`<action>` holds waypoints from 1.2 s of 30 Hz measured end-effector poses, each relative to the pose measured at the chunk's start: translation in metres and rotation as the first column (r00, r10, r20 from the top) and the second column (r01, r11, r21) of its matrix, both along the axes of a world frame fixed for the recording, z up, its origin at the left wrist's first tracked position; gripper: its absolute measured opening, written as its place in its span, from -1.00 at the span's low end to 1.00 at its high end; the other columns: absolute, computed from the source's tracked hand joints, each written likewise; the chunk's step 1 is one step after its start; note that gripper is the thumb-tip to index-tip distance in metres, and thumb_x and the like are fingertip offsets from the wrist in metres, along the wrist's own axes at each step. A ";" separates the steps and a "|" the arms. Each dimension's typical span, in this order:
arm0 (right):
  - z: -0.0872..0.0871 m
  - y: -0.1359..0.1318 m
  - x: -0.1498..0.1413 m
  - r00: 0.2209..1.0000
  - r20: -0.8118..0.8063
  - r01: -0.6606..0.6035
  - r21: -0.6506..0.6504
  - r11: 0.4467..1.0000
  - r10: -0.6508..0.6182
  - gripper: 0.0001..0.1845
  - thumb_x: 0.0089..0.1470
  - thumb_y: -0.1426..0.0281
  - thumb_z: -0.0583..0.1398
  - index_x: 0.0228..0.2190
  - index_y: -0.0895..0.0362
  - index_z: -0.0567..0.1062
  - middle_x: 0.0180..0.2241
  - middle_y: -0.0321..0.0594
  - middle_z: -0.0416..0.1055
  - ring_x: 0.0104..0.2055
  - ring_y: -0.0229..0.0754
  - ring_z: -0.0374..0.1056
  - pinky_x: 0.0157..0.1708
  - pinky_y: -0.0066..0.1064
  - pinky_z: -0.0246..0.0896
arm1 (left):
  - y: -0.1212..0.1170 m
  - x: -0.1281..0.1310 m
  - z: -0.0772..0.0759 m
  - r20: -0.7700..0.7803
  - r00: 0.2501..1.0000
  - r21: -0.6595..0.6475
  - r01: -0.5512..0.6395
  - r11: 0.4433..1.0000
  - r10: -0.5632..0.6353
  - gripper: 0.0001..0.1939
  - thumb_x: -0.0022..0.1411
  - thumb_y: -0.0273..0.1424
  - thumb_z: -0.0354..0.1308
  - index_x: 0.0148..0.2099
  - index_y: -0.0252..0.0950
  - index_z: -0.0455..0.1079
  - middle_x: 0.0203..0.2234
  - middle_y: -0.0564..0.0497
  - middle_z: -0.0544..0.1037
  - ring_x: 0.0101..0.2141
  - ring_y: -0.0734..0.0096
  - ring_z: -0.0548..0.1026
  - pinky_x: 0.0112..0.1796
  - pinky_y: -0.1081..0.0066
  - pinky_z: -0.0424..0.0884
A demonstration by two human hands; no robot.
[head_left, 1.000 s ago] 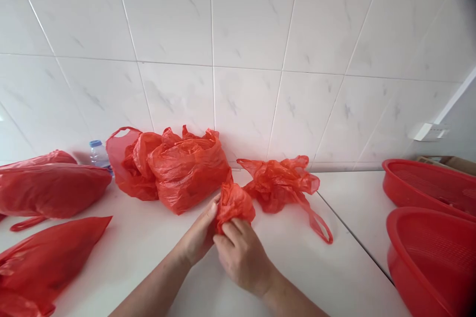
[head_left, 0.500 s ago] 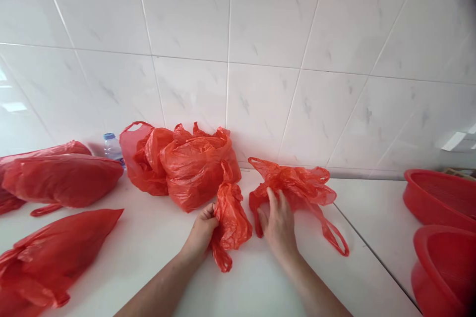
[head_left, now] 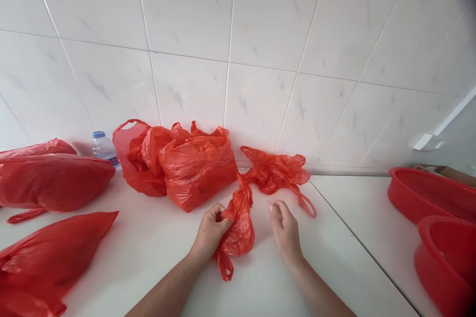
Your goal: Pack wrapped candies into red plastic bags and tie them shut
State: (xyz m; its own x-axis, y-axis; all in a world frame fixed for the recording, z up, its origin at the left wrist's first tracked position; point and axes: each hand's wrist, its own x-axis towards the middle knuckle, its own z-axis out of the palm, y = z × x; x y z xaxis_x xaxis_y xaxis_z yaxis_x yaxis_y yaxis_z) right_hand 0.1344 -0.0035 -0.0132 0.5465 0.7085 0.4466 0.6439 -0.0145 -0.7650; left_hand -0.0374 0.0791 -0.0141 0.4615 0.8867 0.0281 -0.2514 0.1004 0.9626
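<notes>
A small crumpled red plastic bag [head_left: 241, 230] stands on the white table, pinched at its left side between the thumb and fingers of my left hand [head_left: 211, 233]. One of its handle loops hangs down toward me. To the right of it, my right hand [head_left: 285, 230] is open and holds nothing, its fingers loosely bent and apart from the bag. Beyond that hand, a second crumpled red plastic bag [head_left: 277, 171] lies near the wall, with a handle loop trailing to the right.
Full red bags [head_left: 199, 166] lean by the tiled wall [head_left: 260, 104], beside a plastic bottle [head_left: 104, 147]. More red bags [head_left: 55, 183] lie at the left, one [head_left: 63, 252] nearer me. Two red basins [head_left: 409, 198] stand on the table [head_left: 353, 252] at the right.
My right hand has let go of the farther bag and drawn back toward me. That bag now lies closer to the wall. My left hand keeps its pinch on the small bag.
</notes>
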 end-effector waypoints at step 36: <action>0.069 -0.079 -0.009 0.990 -0.125 -0.058 0.103 0.993 0.071 -0.62 0.19 0.19 0.01 -0.59 0.09 0.26 -0.62 -0.39 0.16 -0.55 -0.30 0.11 -0.54 -0.48 0.03 | -0.051 0.008 0.017 -0.225 0.968 0.165 -0.077 0.983 0.113 -0.82 0.14 -0.27 0.06 -0.43 -0.26 0.32 -0.61 0.12 0.39 -0.57 0.45 0.33 -0.51 0.48 0.24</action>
